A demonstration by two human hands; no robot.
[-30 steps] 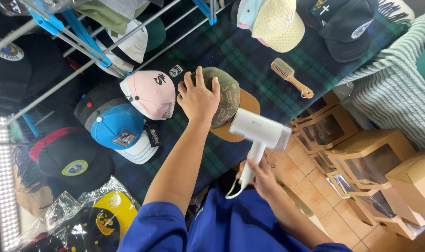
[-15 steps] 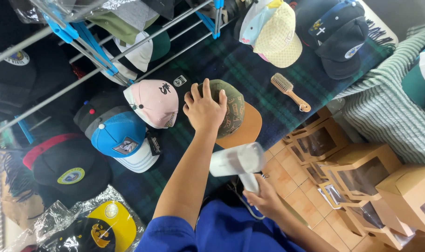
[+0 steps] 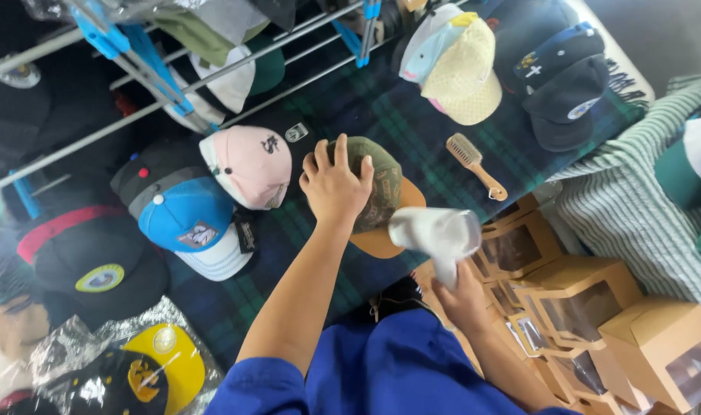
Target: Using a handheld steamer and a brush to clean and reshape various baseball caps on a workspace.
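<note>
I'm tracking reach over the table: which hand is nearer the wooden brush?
Right. The right hand holds the white hair dryer just below the wooden brush; the left hand presses the olive cap farther left.

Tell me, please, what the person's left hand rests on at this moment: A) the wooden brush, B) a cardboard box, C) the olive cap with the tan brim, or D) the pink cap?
C: the left hand lies spread on the crown of the olive cap with the tan brim, while the right hand grips the white hair dryer beside it.
</note>
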